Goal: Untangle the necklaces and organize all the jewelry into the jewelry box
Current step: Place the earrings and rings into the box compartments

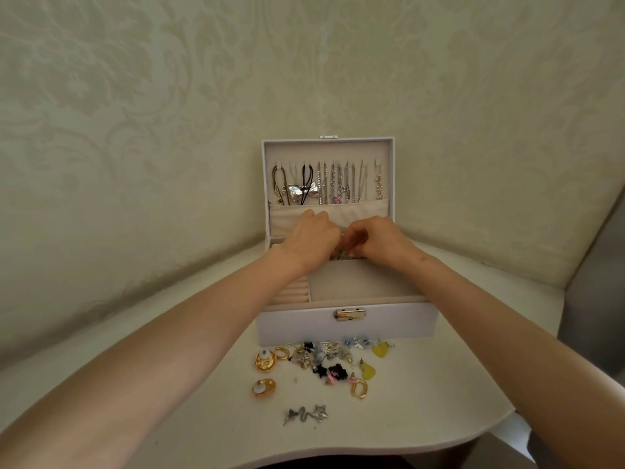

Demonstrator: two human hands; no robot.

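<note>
Head: L hand (311, 238) meets R hand (382, 240) over box (304, 328) rear; R pinches small piece (343, 253), L grip hidden. Earrings (321, 362) loose on table (439, 401) out front. Risk: pulling arms back could sweep them off the edge.

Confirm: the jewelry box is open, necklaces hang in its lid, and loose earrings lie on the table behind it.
No. The head view shows the loose earrings on the table in front of the jewelry box, not behind it.
</note>
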